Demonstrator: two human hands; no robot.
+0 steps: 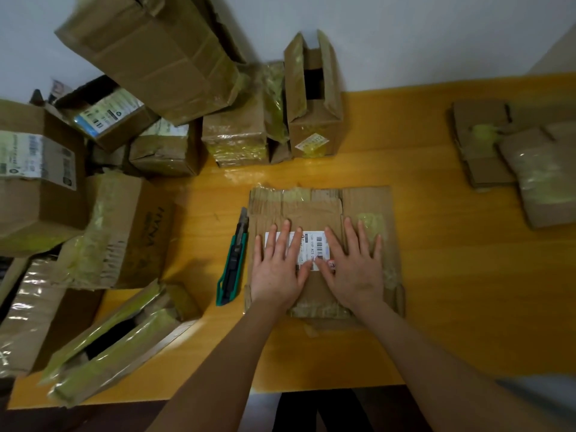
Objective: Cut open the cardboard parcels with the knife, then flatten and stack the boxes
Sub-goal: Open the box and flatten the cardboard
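Left hand [276, 269] and right hand [355, 269]: both flat, fingers straight and spread, gripping nothing, pressing on the flattened brown cardboard box with a white barcode label [367, 201]. The box lies flat on the yellow wooden table [467, 291], directly in front of the person, edges roughly square to the table edge.

Step in hand, judged: flattening. Next move calls for lifting the sheet and carrying it right to the stack of flattened brown boxes [486, 157], well apart.

Teal-and-black utility knife [232, 266]: just beside the box's left edge, long axis near-to-far, blade end pointing away.

Far left: pile of taped brown parcels [168, 57], several uncut.
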